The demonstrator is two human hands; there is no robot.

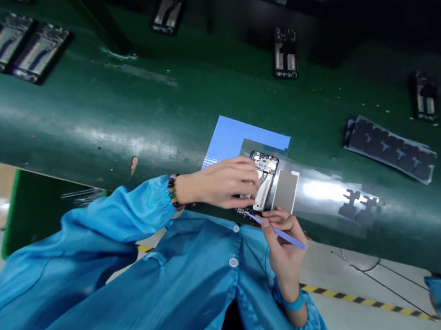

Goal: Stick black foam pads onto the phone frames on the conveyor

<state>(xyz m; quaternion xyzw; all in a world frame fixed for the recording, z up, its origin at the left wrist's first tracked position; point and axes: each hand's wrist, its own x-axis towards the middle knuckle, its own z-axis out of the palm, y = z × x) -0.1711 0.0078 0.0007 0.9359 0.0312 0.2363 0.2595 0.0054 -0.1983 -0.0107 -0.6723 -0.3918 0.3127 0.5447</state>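
An opened phone (267,181), its circuit board and pale inner plate bare, lies at the table's near edge. My left hand (222,183) reaches over its left side with fingers bent and close together. Whatever is between those fingertips is hidden. In my right hand (286,264), a slim lavender plastic stick-like tool (289,237) is pinched, its tip at the phone's lower end. Under the phone is a blue sheet (252,129), partly covered by clear film. Just right of the phone lies a grey rectangular piece with a white border (286,190).
Clear film to the right carries dark cut-out stickers (349,204). Farther right sits a stack of dark sticker sheets (392,148). Several opened phones, one near the back middle (285,54), lie across the green table (195,92). A dark post (102,18) stands at the back left.
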